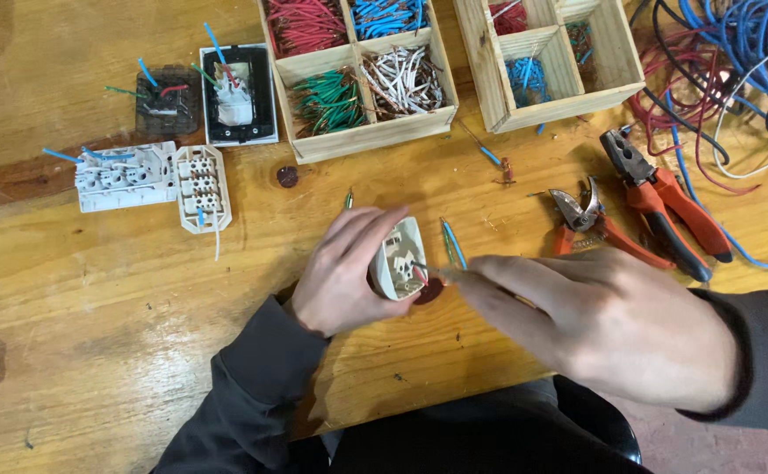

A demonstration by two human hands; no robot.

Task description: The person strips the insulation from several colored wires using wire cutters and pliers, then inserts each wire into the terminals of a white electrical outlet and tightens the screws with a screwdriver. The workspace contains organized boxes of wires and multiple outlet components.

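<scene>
Hands meet over the near middle of the wooden surface (pixel 94 290). The left hand (pixel 342 274) has its fingers closed around a small cream socket part (pixel 399 259), holding it by the rounded outer edges just above the wood, open side turned up. The right hand (pixel 616 320) reaches in from the right with fingers pinched on a thin tool (pixel 443 274); its tip sits at the inside of the part, beside a short red wire end. What kind of tool it is cannot be told.

The part looks like light, hard plastic: stiff, a little smooth, and likely to crack if squeezed hard. Its rim seems the best place to grip, leaving the inner terminals free.

Just beside the part lie loose blue and green wire pieces (pixel 453 243). To the right rest red-handled pliers (pixel 665 206) and a smaller cutter (pixel 587 219). At the far side stand a wooden box (pixel 368 133) with sorted wire bits in red, blue, green and white, and a second box (pixel 568 92). Far left lie more white socket blocks (pixel 126 175) and a black-framed one (pixel 239 95). A tangle of cables (pixel 726 61) fills the far right corner.
</scene>
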